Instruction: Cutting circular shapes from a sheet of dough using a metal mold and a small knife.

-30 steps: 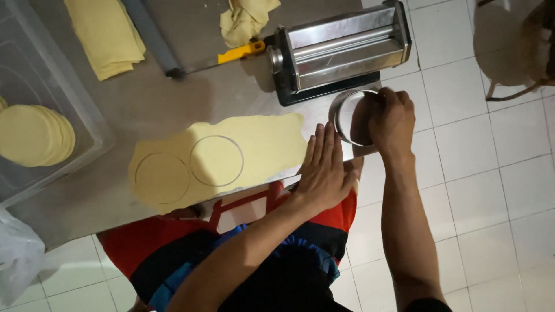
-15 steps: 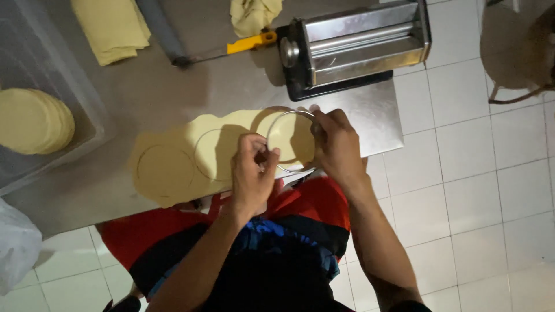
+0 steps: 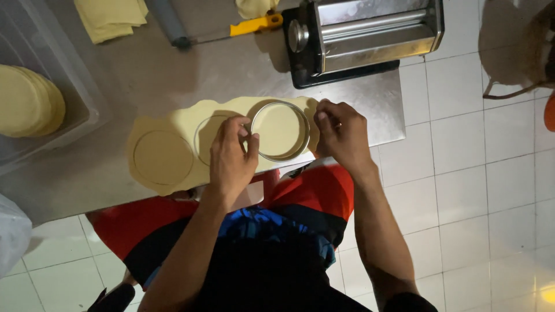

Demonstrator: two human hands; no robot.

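Two round outlines are already pressed into the pale dough sheet (image 3: 173, 144), and a third spot is now under the cutter; a second ago the metal ring cutter (image 3: 280, 130) was lifted off to the right of the sheet, near the pasta roller, in the right hand alone.

At the far left, a stack of cut dough discs (image 3: 26, 101) lies in a clear plastic tray (image 3: 81, 110). Folded dough sheets (image 3: 110, 17) lie at the far edge, with a grey rolling pin (image 3: 167, 20) and a yellow-handled tool (image 3: 254, 24) beside them.

On the steel surface (image 3: 115, 75), the sheet bears one full circle at its left end and a second just beside it. The left hand (image 3: 231, 159) has come from lying flat on the surface to the ring's left rim, its fingers (image 3: 252, 143) narrowly pinched on the metal. The ring sits flat on the sheet's right end, dough showing inside it.

The right hand (image 3: 344, 136) has swung in with the ring and now grips its right rim, fingers (image 3: 321, 115) curled close on it. So the cutter has gone from carried to seated, and looks ready to be pressed for a third disc.

Beyond stands the steel pasta roller (image 3: 370, 32).
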